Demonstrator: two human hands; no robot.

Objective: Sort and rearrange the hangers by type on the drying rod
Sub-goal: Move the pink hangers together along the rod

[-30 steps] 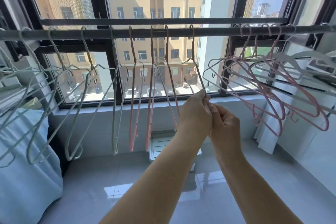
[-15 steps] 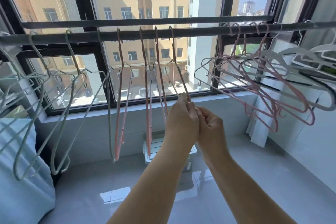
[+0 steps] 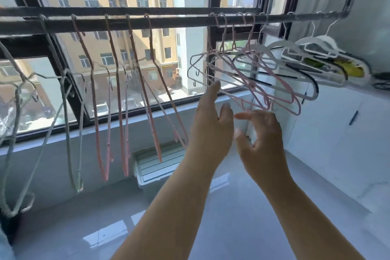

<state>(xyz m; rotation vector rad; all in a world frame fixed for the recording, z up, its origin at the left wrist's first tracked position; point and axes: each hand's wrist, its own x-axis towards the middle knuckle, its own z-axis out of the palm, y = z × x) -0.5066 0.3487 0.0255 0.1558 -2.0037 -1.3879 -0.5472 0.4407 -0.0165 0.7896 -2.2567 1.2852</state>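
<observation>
Both my left hand (image 3: pixel 211 126) and right hand (image 3: pixel 262 135) are open, fingers (image 3: pixel 244 115) spread and gripping nothing, right by the tangled pink hangers (image 3: pixel 262 93) on the rod (image 3: pixel 173 21), so I reckon a hasty grab could snag several and pull them off together.

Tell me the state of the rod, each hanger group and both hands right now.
Drying rod, horizontal, carrying every hanger.
Green hangers, hanging at the left.
Pink hangers, hanging edge-on, mid-rod.
Mixed cluster, pink and white hangers overlapping, tilted.
White hangers, hanging far right.
Left hand, open, fingers straight, at the cluster.
Right hand, open, holding nothing.
</observation>
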